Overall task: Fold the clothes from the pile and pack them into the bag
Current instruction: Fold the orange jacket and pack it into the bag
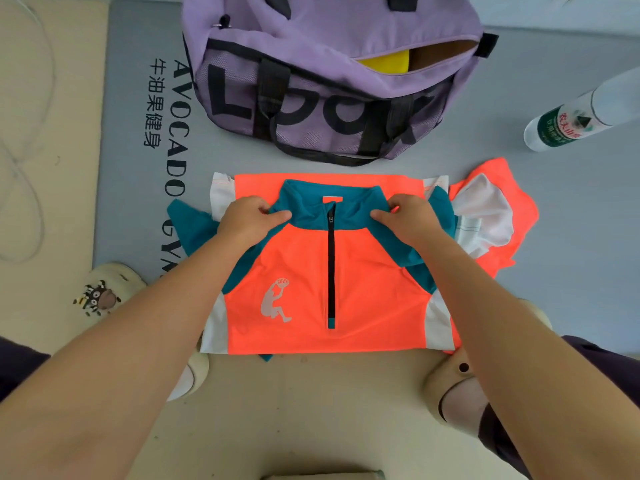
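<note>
An orange, teal and white zip-neck sports shirt (367,271) lies flat on the grey mat, folded over so its hem shows beyond the collar. My left hand (249,220) pinches the teal shoulder left of the collar. My right hand (405,218) pinches the teal shoulder on the collar's other side. One sleeve (491,209) spreads out to the right. Beyond the shirt stands a purple duffel bag (311,71) with black lettering; its top zip is partly open and something yellow (388,62) shows inside.
A plastic water bottle (571,119) lies on the grey gym mat (138,188) to the right of the bag. Cream slippers on my feet show at the lower left (104,289) and lower right (457,386). Beige floor surrounds the mat.
</note>
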